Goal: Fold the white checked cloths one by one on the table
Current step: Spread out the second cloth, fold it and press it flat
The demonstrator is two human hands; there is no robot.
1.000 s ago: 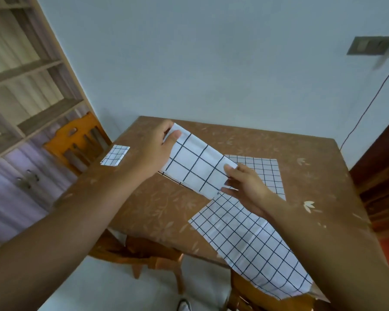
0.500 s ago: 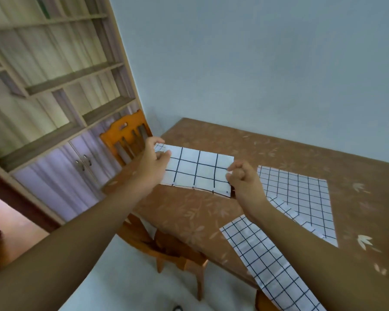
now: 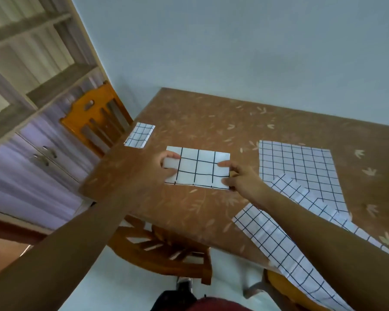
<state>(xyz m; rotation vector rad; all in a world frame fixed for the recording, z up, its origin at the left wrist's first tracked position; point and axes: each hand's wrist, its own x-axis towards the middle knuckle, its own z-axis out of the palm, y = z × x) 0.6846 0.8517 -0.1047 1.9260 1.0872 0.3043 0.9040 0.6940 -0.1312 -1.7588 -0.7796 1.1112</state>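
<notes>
Held the folded cloth (image 3: 199, 168) at the left front part of the table (image 3: 211, 113), long axis left to right. Gripped its left end with the left hand (image 3: 153, 169), pinched its right end with the right hand (image 3: 238, 178); both equally near.

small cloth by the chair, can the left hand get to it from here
Likely yes: the small cloth lies just beyond the left hand, only bare table between. That hand grips the held cloth, so it must let go first.
</notes>
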